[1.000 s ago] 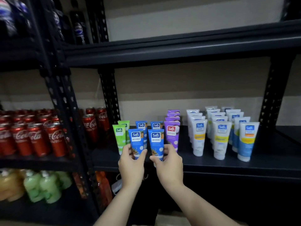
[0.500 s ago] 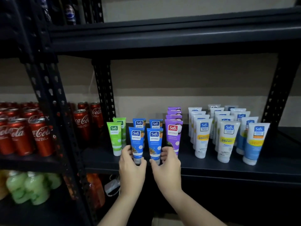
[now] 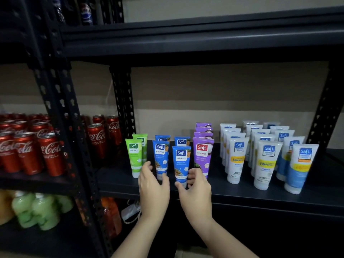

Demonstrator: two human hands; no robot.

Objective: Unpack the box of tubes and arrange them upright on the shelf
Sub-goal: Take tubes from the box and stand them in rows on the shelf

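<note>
Your right hand (image 3: 195, 187) pinches the cap end of the front blue Safi tube (image 3: 181, 163), thumb on one side and fingers curled round the other, at the centre of the frame on the black shelf (image 3: 242, 192). Your left hand (image 3: 153, 185) cups the base of the neighbouring blue tube (image 3: 161, 158), fingers loosely spread; whether it truly grips, I cannot tell.

These tubes look light and soft-walled, standing on narrow caps (so they will likely tip at a nudge). Take hold low, near the cap, where the plastic is stiffest, and let go gently.

Counting what shows: four blue tubes in two short rows, two green tubes (image 3: 134, 157) just left of them, four purple tubes (image 3: 202, 155) in a file just right. At the right of the frame the white tubes (image 3: 236, 161) stand in several files; the back ones overlap, so an exact count is not safe. The box is out of view.
</note>
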